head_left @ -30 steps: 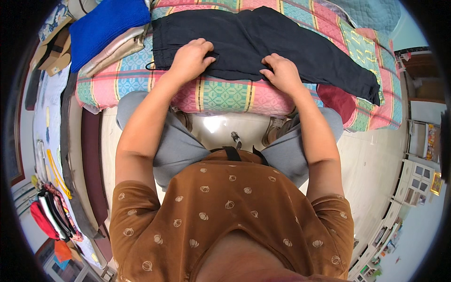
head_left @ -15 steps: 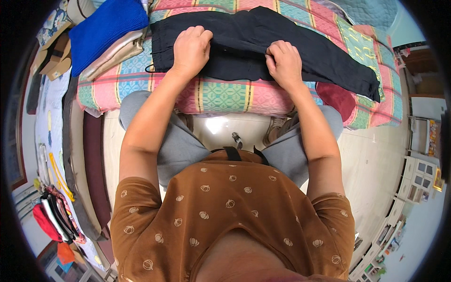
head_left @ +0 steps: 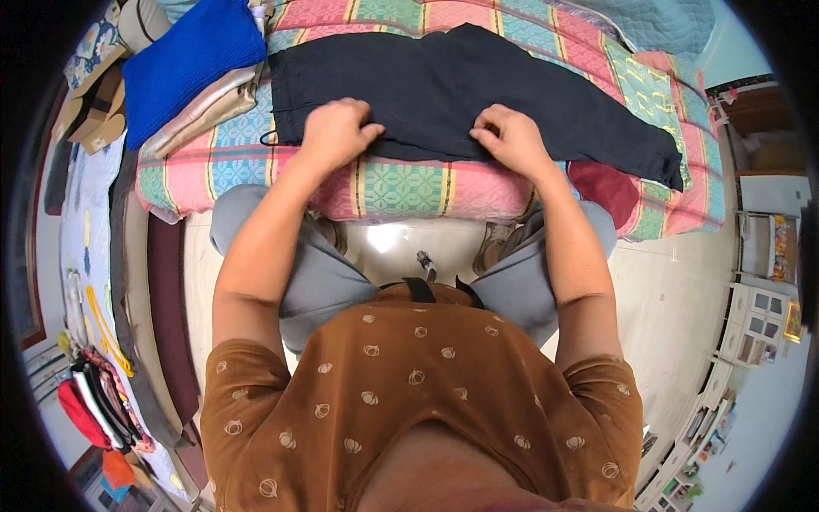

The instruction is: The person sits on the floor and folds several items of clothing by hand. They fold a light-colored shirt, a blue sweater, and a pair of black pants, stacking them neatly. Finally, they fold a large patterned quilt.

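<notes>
Black trousers (head_left: 426, 85) lie folded lengthwise across the plaid bedspread (head_left: 409, 183), with the legs tapering to the right. A thin dark cord loop sticks out at their left end. Near the front edge of the trousers, my left hand (head_left: 339, 132) is closed on the cloth, its thumb pointing right. My right hand (head_left: 512, 136) grips the same edge farther right, thumb and forefinger bent toward each other. The fingertips are partly hidden, and the cloth between the hands lies fairly flat.
A blue knitted garment (head_left: 196, 64) tops a stack of folded beige clothes (head_left: 209, 111) at the far left. An open cardboard box (head_left: 98, 107) is beside it. Dark red cloth (head_left: 604, 189) shows under the trousers' right part. A yellow-green patterned cloth (head_left: 636, 81) lies behind them.
Both hands have come down toward me, bringing the trousers' upper layer to the front edge. The dark gap between the hands has closed, and the cloth lies flatter.
</notes>
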